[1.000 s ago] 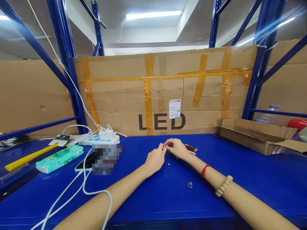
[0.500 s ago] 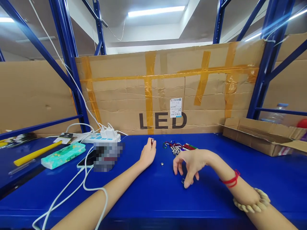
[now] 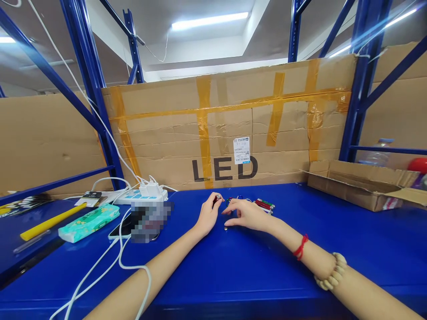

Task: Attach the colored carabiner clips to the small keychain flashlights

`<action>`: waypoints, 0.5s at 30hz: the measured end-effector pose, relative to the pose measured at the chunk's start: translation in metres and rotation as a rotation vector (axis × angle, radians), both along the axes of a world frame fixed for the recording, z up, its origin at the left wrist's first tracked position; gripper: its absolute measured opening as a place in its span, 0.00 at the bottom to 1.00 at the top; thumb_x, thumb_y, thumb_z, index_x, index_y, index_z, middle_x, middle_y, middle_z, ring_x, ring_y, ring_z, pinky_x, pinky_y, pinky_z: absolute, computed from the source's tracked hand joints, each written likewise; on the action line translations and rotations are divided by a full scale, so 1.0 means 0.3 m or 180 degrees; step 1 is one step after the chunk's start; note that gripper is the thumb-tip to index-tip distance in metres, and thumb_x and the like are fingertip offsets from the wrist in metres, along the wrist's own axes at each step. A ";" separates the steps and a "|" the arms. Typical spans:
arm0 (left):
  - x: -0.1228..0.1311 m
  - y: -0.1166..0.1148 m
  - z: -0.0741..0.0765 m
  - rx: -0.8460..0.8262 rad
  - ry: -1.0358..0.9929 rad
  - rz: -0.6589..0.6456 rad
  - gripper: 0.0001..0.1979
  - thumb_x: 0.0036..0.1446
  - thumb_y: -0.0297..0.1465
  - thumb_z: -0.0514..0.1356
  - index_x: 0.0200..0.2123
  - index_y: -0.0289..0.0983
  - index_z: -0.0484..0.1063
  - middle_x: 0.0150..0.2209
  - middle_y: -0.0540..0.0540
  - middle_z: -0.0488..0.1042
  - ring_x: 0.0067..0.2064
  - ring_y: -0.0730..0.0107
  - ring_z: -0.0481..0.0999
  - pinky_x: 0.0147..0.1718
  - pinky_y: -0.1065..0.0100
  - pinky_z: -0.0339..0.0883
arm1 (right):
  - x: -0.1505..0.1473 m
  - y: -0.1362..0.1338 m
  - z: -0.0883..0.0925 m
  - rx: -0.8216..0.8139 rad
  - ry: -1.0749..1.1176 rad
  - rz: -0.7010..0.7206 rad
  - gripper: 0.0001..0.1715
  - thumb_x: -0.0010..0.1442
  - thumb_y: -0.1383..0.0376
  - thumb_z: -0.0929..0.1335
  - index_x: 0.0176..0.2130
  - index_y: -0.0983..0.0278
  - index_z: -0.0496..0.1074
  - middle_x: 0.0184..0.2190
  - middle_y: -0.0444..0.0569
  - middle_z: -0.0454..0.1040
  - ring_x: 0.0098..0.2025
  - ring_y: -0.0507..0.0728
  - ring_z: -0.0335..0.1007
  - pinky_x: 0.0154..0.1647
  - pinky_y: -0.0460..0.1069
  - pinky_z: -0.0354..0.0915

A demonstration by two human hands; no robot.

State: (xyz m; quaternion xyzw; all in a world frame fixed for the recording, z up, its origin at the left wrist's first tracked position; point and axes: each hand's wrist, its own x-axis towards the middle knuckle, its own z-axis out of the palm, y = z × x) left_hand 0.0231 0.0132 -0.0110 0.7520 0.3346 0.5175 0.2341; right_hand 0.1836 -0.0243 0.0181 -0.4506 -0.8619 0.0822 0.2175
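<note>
1. Left hand (image 3: 207, 217): thumb and fingers pinching a red piece (image 3: 215, 200), held just above the bench (image 3: 213, 271), left of the right hand.
2. Red piece: only a small part shows, dark red with a pale tip at the far right side. Long axis mostly hidden by the fingers; cannot tell it.
3. Right hand (image 3: 249, 215): palm down, thumb and forefinger spread apart, fingertips towards the left hand. Anything tucked behind the fingers hidden.
4. Bead (image 3: 226, 228): small, metallic, on the bench just beside the right thumb tip; whether they touch, cannot tell.
5. Rods (image 3: 265, 205): red and green, beyond the right wrist, side by side, long axes slanting from far left to near right.
6. Clips (image 3: 239, 198): green and blue parts, just beyond the right hand, partly covered by it.
7. Box (image 3: 347, 196): low cardboard, far right, open top up, long axis slanting far left to near right; floor hidden by the near wall.
8. Bottle (image 3: 376, 156): clear, blue cap, beyond the box; contents cannot be told.
</note>
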 end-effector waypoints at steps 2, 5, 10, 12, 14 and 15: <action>-0.002 0.007 -0.006 -0.0025 0.0008 0.0061 0.06 0.58 0.33 0.49 0.32 0.39 0.63 0.33 0.50 0.72 0.39 0.69 0.72 0.42 0.69 0.63 | -0.012 0.005 -0.012 0.0006 -0.0056 0.0216 0.14 0.50 0.58 0.72 0.39 0.60 0.77 0.37 0.47 0.75 0.38 0.56 0.71 0.37 0.47 0.63; -0.006 0.018 -0.012 -0.0083 0.0033 0.0152 0.06 0.58 0.33 0.50 0.31 0.38 0.63 0.32 0.50 0.71 0.36 0.70 0.72 0.39 0.69 0.64 | -0.025 0.014 -0.027 0.0026 -0.0076 0.0327 0.09 0.52 0.61 0.71 0.35 0.61 0.78 0.34 0.46 0.77 0.34 0.54 0.71 0.34 0.45 0.62; -0.016 0.031 -0.015 -0.0176 0.0039 0.0404 0.06 0.57 0.31 0.51 0.29 0.38 0.64 0.29 0.50 0.71 0.35 0.70 0.72 0.37 0.70 0.64 | -0.024 0.017 -0.029 0.0038 -0.0083 0.0204 0.09 0.53 0.60 0.70 0.33 0.62 0.77 0.31 0.46 0.77 0.30 0.53 0.71 0.30 0.45 0.61; -0.022 0.034 -0.014 -0.0218 0.0004 0.0578 0.06 0.57 0.30 0.51 0.29 0.38 0.63 0.29 0.50 0.71 0.35 0.70 0.72 0.38 0.70 0.64 | -0.021 0.012 -0.025 0.0024 -0.0104 0.0132 0.10 0.52 0.60 0.70 0.33 0.63 0.77 0.29 0.46 0.77 0.28 0.53 0.70 0.28 0.45 0.60; -0.031 0.039 -0.013 -0.0296 -0.0042 0.0778 0.07 0.58 0.30 0.50 0.29 0.38 0.64 0.30 0.49 0.72 0.36 0.69 0.73 0.40 0.68 0.63 | -0.019 0.007 -0.023 0.0009 -0.0123 0.0082 0.10 0.52 0.59 0.70 0.32 0.63 0.76 0.29 0.46 0.77 0.28 0.53 0.70 0.27 0.45 0.60; -0.036 0.042 -0.013 -0.0349 -0.0066 0.0881 0.07 0.59 0.30 0.49 0.29 0.37 0.64 0.30 0.48 0.72 0.36 0.68 0.73 0.40 0.67 0.63 | -0.018 0.005 -0.022 0.0000 -0.0128 0.0071 0.10 0.52 0.59 0.70 0.32 0.63 0.76 0.29 0.46 0.77 0.28 0.54 0.70 0.27 0.45 0.59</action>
